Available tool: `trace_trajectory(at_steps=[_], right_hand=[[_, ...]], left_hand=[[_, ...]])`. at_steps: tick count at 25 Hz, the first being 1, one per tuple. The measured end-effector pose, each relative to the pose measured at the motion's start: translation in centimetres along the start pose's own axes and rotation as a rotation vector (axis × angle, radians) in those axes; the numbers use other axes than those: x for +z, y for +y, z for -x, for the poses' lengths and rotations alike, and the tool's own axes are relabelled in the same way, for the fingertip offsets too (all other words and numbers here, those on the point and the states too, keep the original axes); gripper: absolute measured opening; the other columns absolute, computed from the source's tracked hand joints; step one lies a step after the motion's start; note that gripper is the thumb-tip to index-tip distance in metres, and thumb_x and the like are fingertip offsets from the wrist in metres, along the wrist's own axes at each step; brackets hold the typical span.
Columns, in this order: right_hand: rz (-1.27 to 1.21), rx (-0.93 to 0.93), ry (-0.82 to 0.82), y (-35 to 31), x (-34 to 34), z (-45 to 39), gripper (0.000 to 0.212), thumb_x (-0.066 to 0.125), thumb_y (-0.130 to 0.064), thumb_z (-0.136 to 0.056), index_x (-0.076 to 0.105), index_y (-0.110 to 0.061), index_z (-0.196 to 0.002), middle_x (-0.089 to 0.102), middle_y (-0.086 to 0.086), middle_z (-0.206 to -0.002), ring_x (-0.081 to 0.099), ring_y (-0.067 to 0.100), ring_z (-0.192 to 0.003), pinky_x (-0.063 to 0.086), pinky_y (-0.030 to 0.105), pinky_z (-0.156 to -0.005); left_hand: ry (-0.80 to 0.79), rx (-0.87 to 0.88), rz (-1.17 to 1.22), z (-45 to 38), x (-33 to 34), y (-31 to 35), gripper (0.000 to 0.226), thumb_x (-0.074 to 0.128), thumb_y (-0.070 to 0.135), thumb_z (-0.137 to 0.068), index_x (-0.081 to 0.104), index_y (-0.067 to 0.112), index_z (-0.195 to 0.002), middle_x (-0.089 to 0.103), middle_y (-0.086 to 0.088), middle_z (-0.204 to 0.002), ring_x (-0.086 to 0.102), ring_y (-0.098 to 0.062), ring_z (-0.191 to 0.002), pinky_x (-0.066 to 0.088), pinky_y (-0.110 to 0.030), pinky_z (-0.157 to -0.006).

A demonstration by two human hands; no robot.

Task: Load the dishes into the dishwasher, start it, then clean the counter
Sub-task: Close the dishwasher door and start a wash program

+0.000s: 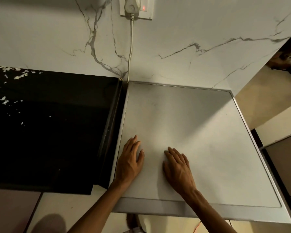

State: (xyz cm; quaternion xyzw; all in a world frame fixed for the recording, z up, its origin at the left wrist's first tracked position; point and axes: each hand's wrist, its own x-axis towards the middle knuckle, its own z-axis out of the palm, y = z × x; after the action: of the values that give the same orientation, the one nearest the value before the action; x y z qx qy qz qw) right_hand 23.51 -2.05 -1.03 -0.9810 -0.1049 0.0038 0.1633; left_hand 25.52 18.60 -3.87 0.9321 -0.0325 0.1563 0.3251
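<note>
I look down on the flat grey top of the dishwasher [200, 132], which stands against the marble wall. My left hand [130, 158] lies flat on that top near its left edge, fingers straight and pointing away from me. My right hand [178, 165] rests flat on the same surface a little to the right, fingers spread and straight. Neither hand holds anything. No dishes are in view, and the dishwasher's door and front are hidden below the top.
A black stone counter [49, 132] with white flecks adjoins the dishwasher on the left, separated by a narrow gap. A white cable [130, 52] runs down the marble wall [191, 31] from a socket [136, 7] with a red light. Tiled floor lies right and below.
</note>
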Motion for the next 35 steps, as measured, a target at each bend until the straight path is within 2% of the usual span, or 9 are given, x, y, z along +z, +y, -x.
trace_trajectory(at_steps=[8,16,21,23,26,28,30,33,35], right_hand=[[-0.077,-0.038,0.036,3.4,-0.5,7.6,0.052,0.031,-0.042,-0.100,0.053,-0.015,-0.139,0.045,0.001,-0.149,0.037,0.020,-0.141,0.026,0.041,-0.117],[-0.033,-0.060,0.102,3.9,-0.2,9.6,0.052,0.036,-0.042,-0.097,0.054,-0.014,-0.138,0.047,0.002,-0.147,0.035,0.019,-0.142,0.024,0.041,-0.119],[0.115,-0.072,0.046,3.5,1.0,11.2,0.066,0.020,-0.055,-0.099,0.030,-0.016,-0.152,0.022,-0.001,-0.159,0.009,0.017,-0.150,0.010,0.043,-0.123],[0.132,-0.068,0.052,3.4,1.1,11.3,0.069,0.014,-0.056,-0.098,0.027,-0.016,-0.153,0.020,-0.001,-0.159,0.008,0.017,-0.149,0.008,0.042,-0.123],[0.160,-0.073,0.087,3.3,1.2,11.3,0.070,0.012,-0.056,-0.097,0.032,-0.016,-0.151,0.027,0.001,-0.158,0.015,0.018,-0.149,0.010,0.041,-0.123],[0.174,-0.075,0.123,3.2,1.4,11.4,0.071,0.013,-0.055,-0.095,0.036,-0.016,-0.150,0.032,0.002,-0.157,0.021,0.020,-0.148,0.013,0.041,-0.122],[0.191,-0.084,0.146,3.2,1.5,11.5,0.072,0.012,-0.056,-0.094,0.037,-0.017,-0.149,0.034,0.002,-0.156,0.024,0.020,-0.147,0.016,0.040,-0.122],[0.203,-0.078,0.153,3.0,1.5,11.5,0.075,0.009,-0.057,-0.091,0.037,-0.018,-0.149,0.034,0.002,-0.156,0.025,0.020,-0.146,0.017,0.038,-0.121],[0.197,-0.082,0.176,3.2,1.8,11.3,0.076,0.010,-0.056,-0.090,0.040,-0.017,-0.148,0.037,0.003,-0.154,0.029,0.022,-0.145,0.020,0.038,-0.120]], left_hand=[[-0.074,-0.094,-0.057,10.0,-2.8,1.0,0.057,0.039,0.052,-0.095,0.046,0.019,-0.141,0.032,0.006,-0.154,0.019,-0.006,-0.145,0.020,-0.032,-0.119],[-0.084,-0.135,-0.149,11.1,-3.4,2.4,0.052,0.040,0.046,-0.097,0.046,0.021,-0.142,0.034,0.007,-0.153,0.022,-0.007,-0.144,0.026,-0.029,-0.114],[-0.044,-0.089,-0.146,11.4,-3.1,1.9,0.053,0.040,0.046,-0.096,0.051,0.016,-0.138,0.041,0.003,-0.150,0.029,-0.012,-0.142,0.037,-0.033,-0.110],[-0.023,-0.072,-0.166,11.5,-3.0,2.0,0.055,0.038,0.047,-0.095,0.052,0.015,-0.137,0.043,0.001,-0.149,0.032,-0.014,-0.141,0.038,-0.035,-0.110],[-0.122,-0.020,-0.178,11.7,-3.3,1.6,0.060,0.030,0.050,-0.096,0.040,0.016,-0.145,0.032,0.000,-0.155,0.022,-0.013,-0.145,0.019,-0.026,-0.115],[-0.193,0.089,-0.228,13.1,-3.8,0.5,0.066,0.017,0.056,-0.097,0.026,0.018,-0.150,0.019,0.003,-0.159,0.011,-0.009,-0.147,0.008,-0.023,-0.117],[-0.195,0.207,-0.277,14.7,-4.6,-0.6,0.071,0.009,0.061,-0.096,0.019,0.018,-0.152,0.011,0.004,-0.159,0.007,-0.008,-0.147,0.006,-0.025,-0.119],[-0.276,0.316,-0.395,15.7,-6.2,-1.8,0.088,0.027,0.073,-0.089,0.006,0.017,-0.153,-0.003,0.005,-0.159,-0.003,-0.007,-0.147,-0.002,-0.024,-0.118],[-0.312,0.394,-0.458,15.7,-6.5,-2.7,0.099,0.055,0.064,-0.085,-0.002,0.018,-0.152,-0.007,0.004,-0.159,-0.008,-0.006,-0.146,-0.008,-0.021,-0.115]])
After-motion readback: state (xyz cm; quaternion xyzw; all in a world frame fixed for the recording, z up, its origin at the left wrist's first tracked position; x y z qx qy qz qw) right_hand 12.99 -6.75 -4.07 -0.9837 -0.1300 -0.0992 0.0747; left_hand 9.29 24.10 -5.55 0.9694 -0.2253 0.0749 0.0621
